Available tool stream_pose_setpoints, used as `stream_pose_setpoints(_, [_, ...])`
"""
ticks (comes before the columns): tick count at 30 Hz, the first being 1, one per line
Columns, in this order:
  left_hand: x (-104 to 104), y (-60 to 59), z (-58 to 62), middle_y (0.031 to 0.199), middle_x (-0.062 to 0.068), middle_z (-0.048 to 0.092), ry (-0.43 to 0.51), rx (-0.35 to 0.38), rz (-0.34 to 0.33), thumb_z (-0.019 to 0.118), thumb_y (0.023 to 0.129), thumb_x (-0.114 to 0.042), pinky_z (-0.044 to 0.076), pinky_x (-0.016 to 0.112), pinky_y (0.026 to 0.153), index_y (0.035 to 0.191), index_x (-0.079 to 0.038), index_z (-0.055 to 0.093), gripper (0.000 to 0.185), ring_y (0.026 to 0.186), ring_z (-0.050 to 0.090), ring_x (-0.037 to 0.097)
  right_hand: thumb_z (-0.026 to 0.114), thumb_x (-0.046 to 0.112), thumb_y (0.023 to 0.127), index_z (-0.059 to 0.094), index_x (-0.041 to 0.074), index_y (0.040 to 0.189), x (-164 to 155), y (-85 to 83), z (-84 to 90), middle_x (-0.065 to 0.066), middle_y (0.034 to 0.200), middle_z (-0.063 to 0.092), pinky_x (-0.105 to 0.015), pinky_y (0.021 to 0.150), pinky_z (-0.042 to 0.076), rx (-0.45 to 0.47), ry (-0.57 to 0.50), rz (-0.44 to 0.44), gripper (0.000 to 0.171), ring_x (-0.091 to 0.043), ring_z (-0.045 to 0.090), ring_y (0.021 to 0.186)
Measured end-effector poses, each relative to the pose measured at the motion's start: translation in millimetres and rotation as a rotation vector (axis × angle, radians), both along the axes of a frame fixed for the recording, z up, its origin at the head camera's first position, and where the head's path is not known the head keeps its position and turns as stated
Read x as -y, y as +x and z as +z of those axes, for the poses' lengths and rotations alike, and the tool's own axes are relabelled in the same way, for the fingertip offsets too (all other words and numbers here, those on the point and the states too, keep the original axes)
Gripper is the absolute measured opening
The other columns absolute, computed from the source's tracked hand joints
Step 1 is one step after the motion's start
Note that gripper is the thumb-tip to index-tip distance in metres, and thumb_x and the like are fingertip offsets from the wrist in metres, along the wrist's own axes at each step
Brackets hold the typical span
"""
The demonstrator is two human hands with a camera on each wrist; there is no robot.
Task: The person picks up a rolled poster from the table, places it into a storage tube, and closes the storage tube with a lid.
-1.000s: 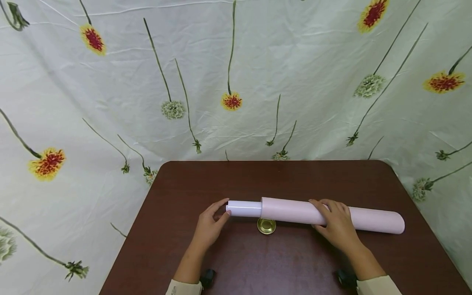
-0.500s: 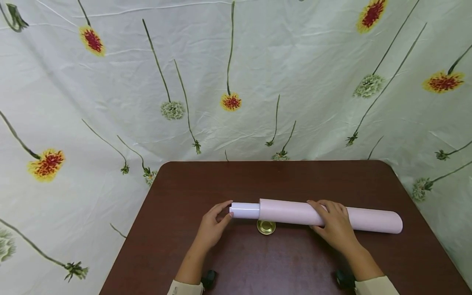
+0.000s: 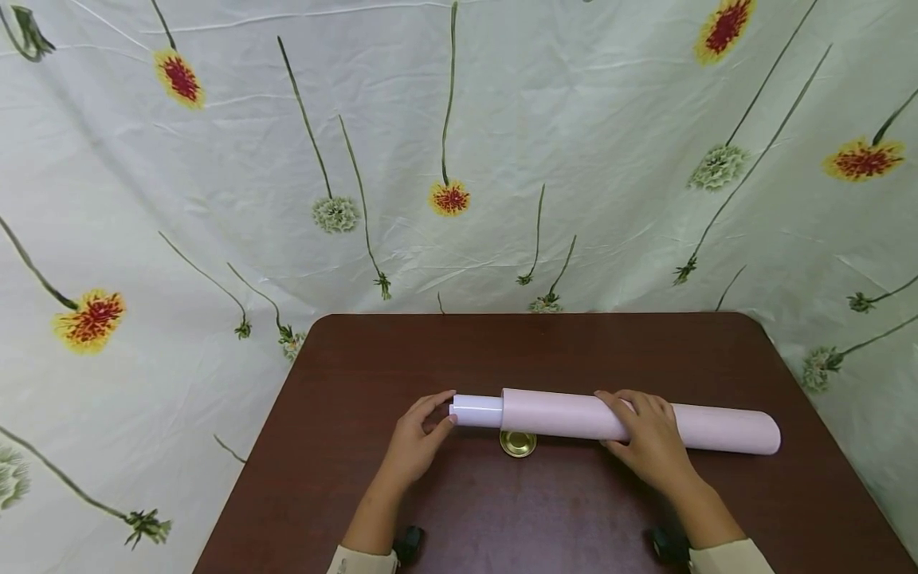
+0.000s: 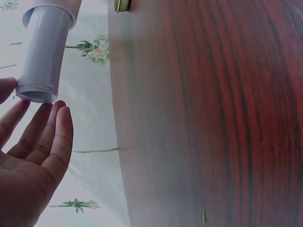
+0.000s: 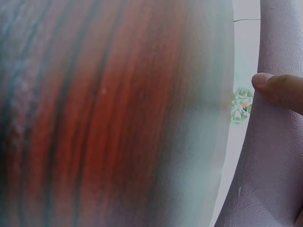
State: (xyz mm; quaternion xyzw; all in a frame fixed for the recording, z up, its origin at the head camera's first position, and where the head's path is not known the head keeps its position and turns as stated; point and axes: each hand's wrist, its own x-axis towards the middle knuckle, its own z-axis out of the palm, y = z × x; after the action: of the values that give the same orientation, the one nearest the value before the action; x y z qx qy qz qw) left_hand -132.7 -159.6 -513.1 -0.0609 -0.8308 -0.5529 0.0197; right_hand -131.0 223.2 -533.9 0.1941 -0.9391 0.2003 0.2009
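- Since a second ago, we see the white core [image 3: 476,410] pushed further into the pink roll [image 3: 638,421]: its exposed stub is shorter, and the roll's far right end has drawn slightly leftward.
- At lower left of centre in the head view, our left hand [image 3: 414,440] has followed the core's end to the right; its fingers are straight and spread, the fingertips [image 4: 63,115] at the core's open end, curled round nothing.
- In the left wrist view the core [image 4: 45,52] sits at the upper left, just above those fingertips, with the roll's rim around its top.
- Just right of the core, a small gold lid [image 3: 518,443] lies on the table [image 3: 545,351], touching the near side of the roll, between our two hands.
- Right of centre, our right hand [image 3: 645,438] lies on the roll with fingers curved over it, gripping it.
- In the right wrist view, at the right edge, a fingertip [image 5: 277,90] presses on the roll's crinkled pink surface [image 5: 265,179].
- The roll lies flat across the table's middle, running left to right, its right end near the table's right edge.
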Motion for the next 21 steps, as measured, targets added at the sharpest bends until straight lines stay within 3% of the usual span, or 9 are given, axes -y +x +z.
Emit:
stream_pose_setpoints(5, [-1.4, 0.1, -0.8, 0.125, 0.005, 0.067, 0.007, -0.013, -0.003, 0.071, 0.095, -0.014, 0.056, 0.022, 0.086, 0.134, -0.013, 0.065, 0.040, 0.115, 0.066, 0.022, 0.098, 0.016, 0.059, 0.058, 0.021, 0.139, 0.0, 0.5, 0.3, -0.012, 0.118, 0.062, -0.059, 0.099, 0.032, -0.001, 0.000, 0.000, 0.089, -0.038, 0.057, 0.112])
stream_pose_setpoints(11, [-3.4, 1.1, 1.3, 0.122, 0.002, 0.067, -0.005, -0.017, -0.014, 0.069, 0.096, -0.015, 0.056, 0.022, 0.086, 0.134, -0.020, 0.065, 0.039, 0.112, 0.065, 0.019, 0.098, 0.017, 0.059, 0.058, 0.021, 0.139, 1.3, 0.7, 1.6, -0.013, 0.118, 0.062, -0.058, 0.100, 0.032, -0.008, -0.006, 0.007, 0.089, -0.038, 0.058, 0.112])
stream_pose_setpoints(21, [-5.1, 5.2, 6.1, 0.123, 0.004, 0.067, 0.026, 0.007, -0.019, 0.070, 0.095, -0.011, 0.055, 0.021, 0.083, 0.133, -0.015, 0.066, 0.039, 0.112, 0.066, 0.025, 0.097, 0.018, 0.061, 0.059, 0.020, 0.138, 5.0, 1.0, 2.8, -0.012, 0.118, 0.062, -0.059, 0.100, 0.032, -0.002, 0.001, 0.013, 0.086, -0.038, 0.058, 0.112])
